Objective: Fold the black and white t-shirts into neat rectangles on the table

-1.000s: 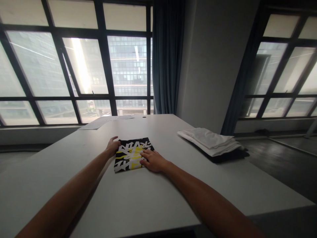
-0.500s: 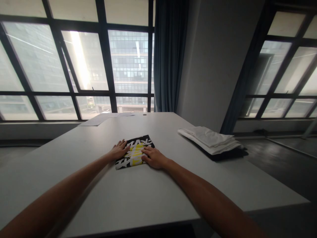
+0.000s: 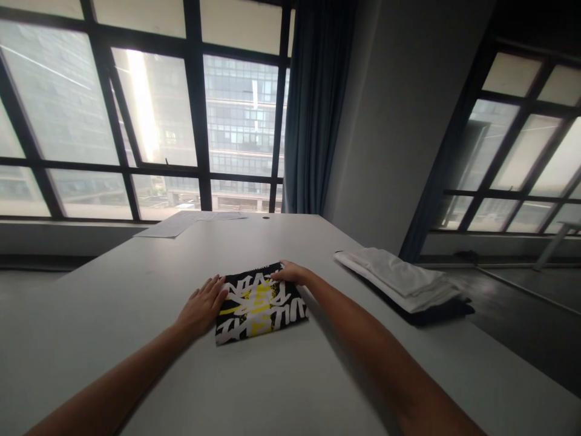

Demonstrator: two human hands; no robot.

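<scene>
A folded black garment (image 3: 261,303) with white and yellow lettering lies on the white table (image 3: 281,387) in front of me. My left hand (image 3: 202,306) rests flat with fingers stretched out against the garment's left edge. My right hand (image 3: 290,272) reaches over to the garment's far right corner, fingers curled down on that corner; whether it pinches the cloth I cannot make out.
A stack of folded white cloth over dark cloth (image 3: 402,281) lies at the table's right side. Sheets of paper (image 3: 181,221) lie at the far left end. Large windows and a dark curtain (image 3: 313,109) stand behind the table.
My right hand has slid from the middle of the garment to its far right corner. My left hand has moved from on top to the left edge. The view has tilted.
</scene>
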